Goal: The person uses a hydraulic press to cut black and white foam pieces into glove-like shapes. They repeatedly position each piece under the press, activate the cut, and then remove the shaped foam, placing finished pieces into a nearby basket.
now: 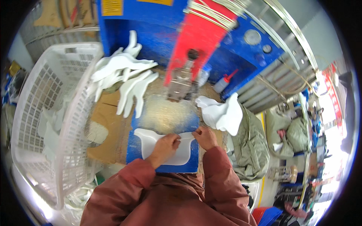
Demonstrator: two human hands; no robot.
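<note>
A white, curved, sheet-like piece (183,157) with two flared upper corners lies on the blue board (132,145) in front of me. My left hand (166,148) reaches across it, fingers closed at its upper edge near the middle. At its upper right corner, my right hand (206,138) pinches the edge between thumb and fingers. Just beyond the piece, pale dust covers the board under the metal head (180,86) of a red machine arm (205,32). The metal head stands apart from both hands.
Several similar white pieces are heaped at the back left (124,64), and others are stacked at the right (226,113). A white slatted basket (71,124) holds more on the left. A red-tipped bottle (221,84) stands by the blue machine frame (151,32). Green sacking (250,147) lies right.
</note>
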